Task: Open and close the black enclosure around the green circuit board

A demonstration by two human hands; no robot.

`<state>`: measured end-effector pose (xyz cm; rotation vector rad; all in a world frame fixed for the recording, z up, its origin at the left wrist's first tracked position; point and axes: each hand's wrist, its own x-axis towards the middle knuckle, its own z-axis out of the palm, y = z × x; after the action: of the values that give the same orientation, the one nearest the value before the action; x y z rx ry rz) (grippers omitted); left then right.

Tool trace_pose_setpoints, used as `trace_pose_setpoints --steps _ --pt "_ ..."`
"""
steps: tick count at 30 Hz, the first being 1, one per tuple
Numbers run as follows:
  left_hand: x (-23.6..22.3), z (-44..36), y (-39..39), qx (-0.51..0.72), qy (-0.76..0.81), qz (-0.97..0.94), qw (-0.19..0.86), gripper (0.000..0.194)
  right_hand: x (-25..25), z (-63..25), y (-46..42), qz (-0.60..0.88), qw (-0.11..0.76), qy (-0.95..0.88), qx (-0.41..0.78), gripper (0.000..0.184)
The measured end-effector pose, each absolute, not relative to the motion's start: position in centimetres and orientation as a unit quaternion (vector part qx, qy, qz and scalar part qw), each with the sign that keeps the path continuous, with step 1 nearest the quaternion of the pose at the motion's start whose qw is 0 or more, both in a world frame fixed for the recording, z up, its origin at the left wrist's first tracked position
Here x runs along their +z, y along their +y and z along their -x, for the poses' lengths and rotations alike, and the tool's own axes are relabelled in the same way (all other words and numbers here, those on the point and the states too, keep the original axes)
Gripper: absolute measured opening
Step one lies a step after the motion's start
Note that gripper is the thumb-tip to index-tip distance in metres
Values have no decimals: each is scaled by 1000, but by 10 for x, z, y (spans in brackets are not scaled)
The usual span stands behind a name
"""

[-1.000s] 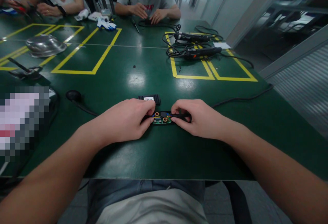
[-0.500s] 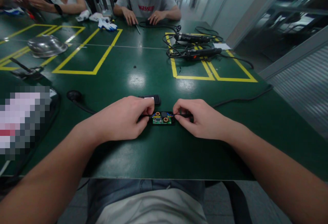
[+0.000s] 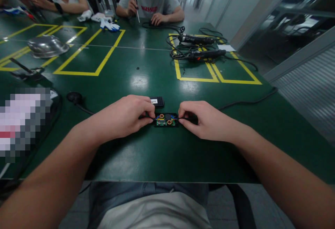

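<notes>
A small circuit board [image 3: 163, 122] with copper coils and coloured wires lies in a black plastic case half [image 3: 167, 126] on the green table. My left hand [image 3: 128, 115] is closed in a pinch on the black cable at the case's left end. At the right end, my right hand [image 3: 206, 120] pinches the other black cable [image 3: 194, 118], its fingers curled. Just behind the case rests a ribbed black cover [image 3: 159, 102] with a white label, partly hidden by my left hand. A black plug [image 3: 75, 98] lies to the left on its cable.
Two black electric screwdrivers [image 3: 196, 39] with coiled cords lie at the back right. At the left are a metal bowl [image 3: 48, 46] and a blurred-out box-like object [image 3: 21, 120]. Across the table a person [image 3: 150, 2] holds a thin tool [image 3: 138, 14]; white-and-blue gloves [image 3: 110, 25] lie nearby.
My left hand has shifted slightly up and left, baring the cover's label. My right hand has hardly moved. The person opposite has raised the thin tool off the table.
</notes>
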<state>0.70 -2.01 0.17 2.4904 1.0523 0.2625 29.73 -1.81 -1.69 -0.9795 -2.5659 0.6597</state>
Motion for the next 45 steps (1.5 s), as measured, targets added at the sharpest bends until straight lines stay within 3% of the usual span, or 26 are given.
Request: trace_pose_setpoints --steps 5,9,18,22,26,28,30,35,45 --pt "-5 -14 -22 147 359 -913 130 17 -19 -298 -17 330 167 -902 223 13" --pt "-15 -22 -22 191 378 -903 71 31 -22 -298 -17 329 172 -905 206 11" --pt "-25 -19 -11 122 479 -861 120 42 -25 -296 -17 333 174 -907 192 6" --pt "-19 -20 -16 152 464 -866 110 42 -24 -295 -18 350 170 -901 193 7" --pt "-11 -23 -26 215 375 -891 141 42 -24 -297 -19 366 182 -885 225 31" --pt "-9 -24 -29 207 338 -903 166 39 -25 -299 -20 360 186 -884 235 52" --pt "-9 -25 -30 181 322 -911 183 37 -25 -299 -20 349 182 -890 229 60" --pt "-12 -25 -28 158 318 -913 203 34 -27 -295 -20 328 175 -905 205 32" --pt "-16 -27 -28 158 306 -920 187 38 -30 -296 -18 323 180 -908 197 25"
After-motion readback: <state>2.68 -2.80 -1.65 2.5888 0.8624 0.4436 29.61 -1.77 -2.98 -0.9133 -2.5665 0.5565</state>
